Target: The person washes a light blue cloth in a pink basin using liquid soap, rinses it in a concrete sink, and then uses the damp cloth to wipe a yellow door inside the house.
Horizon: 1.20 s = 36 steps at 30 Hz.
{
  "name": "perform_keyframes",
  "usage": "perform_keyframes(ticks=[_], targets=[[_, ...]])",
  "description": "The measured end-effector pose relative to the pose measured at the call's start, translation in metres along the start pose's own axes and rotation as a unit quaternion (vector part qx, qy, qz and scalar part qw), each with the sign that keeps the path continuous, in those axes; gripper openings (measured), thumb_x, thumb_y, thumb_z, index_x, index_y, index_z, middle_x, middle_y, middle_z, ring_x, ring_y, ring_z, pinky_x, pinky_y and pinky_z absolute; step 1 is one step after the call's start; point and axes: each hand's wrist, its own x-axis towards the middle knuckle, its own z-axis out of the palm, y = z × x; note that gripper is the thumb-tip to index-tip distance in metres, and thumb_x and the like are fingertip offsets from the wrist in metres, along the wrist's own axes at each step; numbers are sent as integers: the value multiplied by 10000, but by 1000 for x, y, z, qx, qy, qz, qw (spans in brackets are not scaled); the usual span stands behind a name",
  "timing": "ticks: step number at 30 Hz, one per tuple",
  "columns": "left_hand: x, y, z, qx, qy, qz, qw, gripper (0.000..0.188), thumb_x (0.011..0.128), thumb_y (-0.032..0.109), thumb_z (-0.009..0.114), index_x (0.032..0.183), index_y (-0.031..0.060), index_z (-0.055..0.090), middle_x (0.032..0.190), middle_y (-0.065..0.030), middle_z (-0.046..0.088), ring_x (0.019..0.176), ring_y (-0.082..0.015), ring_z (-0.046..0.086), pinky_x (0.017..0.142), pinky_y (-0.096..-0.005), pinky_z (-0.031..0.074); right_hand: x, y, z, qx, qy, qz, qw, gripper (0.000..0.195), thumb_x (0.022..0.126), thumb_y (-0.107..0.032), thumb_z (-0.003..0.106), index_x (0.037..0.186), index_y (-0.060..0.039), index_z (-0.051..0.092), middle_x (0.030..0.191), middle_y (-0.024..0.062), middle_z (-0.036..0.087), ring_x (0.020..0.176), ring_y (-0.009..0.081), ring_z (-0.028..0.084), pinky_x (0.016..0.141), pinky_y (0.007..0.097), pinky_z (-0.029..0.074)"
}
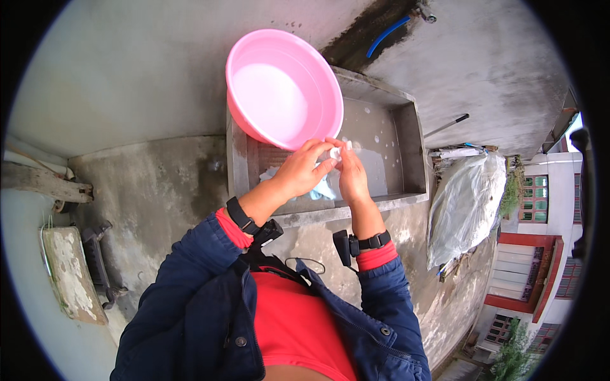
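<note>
My left hand (301, 167) and my right hand (351, 176) meet over a concrete wash trough (407, 143). Between their fingertips is a small white object (335, 153), pinched by both; its exact kind is too small to tell. Below my hands a wet light-blue cloth (322, 189) lies in the trough, partly hidden by the left hand. Shallow water with patches of suds (369, 164) covers part of the trough floor. A large pink plastic basin (238, 114) sits tilted over the trough's far left part, just beyond my fingers.
On the wall above is a metal tap (427, 15) with a blue hose (388, 35). A dark-handled rod (448, 125) leans beside the trough's right end. Clear plastic sheeting (467, 209) covers a pile at right. A worn board (74, 274) stands at left.
</note>
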Motion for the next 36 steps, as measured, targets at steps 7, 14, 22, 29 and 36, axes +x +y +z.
perform_keyframes(ticks=[7,14,22,29,36], targets=[[25,-10,5,-142,-73,-27,987,387,991,306,408,1112,-21,574,954,-76,624,931,-133,543,872,-298,422,0,-1,13,-17,87,14,996,544,999,-431,253,1190,-54,596,1081,57,609,909,127,506,794,276,386],[21,-6,14,-162,-65,-76,982,371,986,264,398,1034,-59,574,906,-61,606,876,-112,521,827,-300,430,2,22,15,-26,139,-46,989,485,989,-338,265,1137,1,579,1031,109,618,922,180,548,801,299,427],[16,-22,25,-104,-33,-56,992,385,990,282,385,1041,-47,579,949,-81,617,907,-145,540,840,-306,427,-3,21,16,-67,120,-85,987,449,968,-278,265,1128,12,569,1063,129,603,986,191,559,880,302,433],[16,-8,11,-209,-75,-113,969,402,985,282,393,1248,-2,501,1220,-123,527,1151,-187,465,1015,-318,332,0,16,11,80,105,-45,990,418,971,-331,383,1142,-3,577,1085,116,601,1012,197,545,918,315,410],[-4,-25,6,-14,-56,6,998,502,837,158,600,1306,44,461,1289,-140,463,1226,-277,424,1034,-370,328,-19,-3,12,-318,179,-242,899,267,807,-125,661,1061,-51,626,964,146,595,888,280,561,822,350,447]])
